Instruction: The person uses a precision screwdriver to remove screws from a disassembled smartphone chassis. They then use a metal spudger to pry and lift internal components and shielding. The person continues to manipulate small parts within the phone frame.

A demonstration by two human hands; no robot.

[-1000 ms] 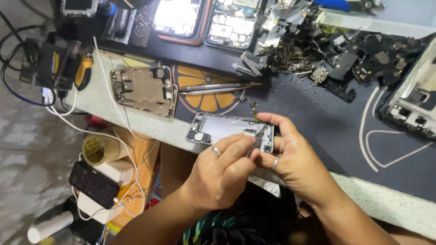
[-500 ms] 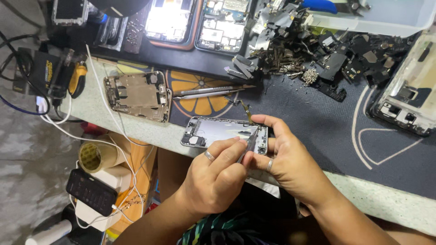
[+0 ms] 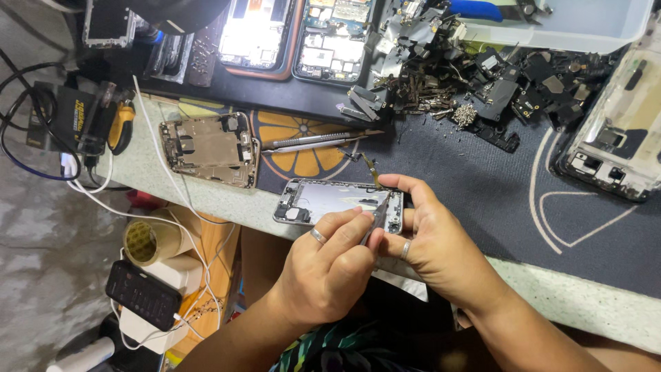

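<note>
An opened silver phone housing [image 3: 323, 200] lies at the near edge of the dark work mat [image 3: 468, 186], its empty inside facing up. My left hand [image 3: 330, 269], a ring on one finger, pinches a thin metal tool [image 3: 375, 217] whose tip rests on the housing's right end. My right hand [image 3: 434, 241], also ringed, clasps that right end, thumb on the near edge and fingers curled over the far edge.
A second stripped housing [image 3: 210, 148] and metal tweezers [image 3: 317, 141] lie left of the mat's middle. Loose black parts and screws [image 3: 482, 76] are heaped at the back, with opened phones [image 3: 330, 34] and a white tray [image 3: 578, 27]. Tape roll [image 3: 148, 241], cables and a dark phone [image 3: 143, 295] sit lower left.
Both hands stay on the silver housing with the tool at its right end. The view has drifted slightly, so the bench sits a little lower in frame.
</note>
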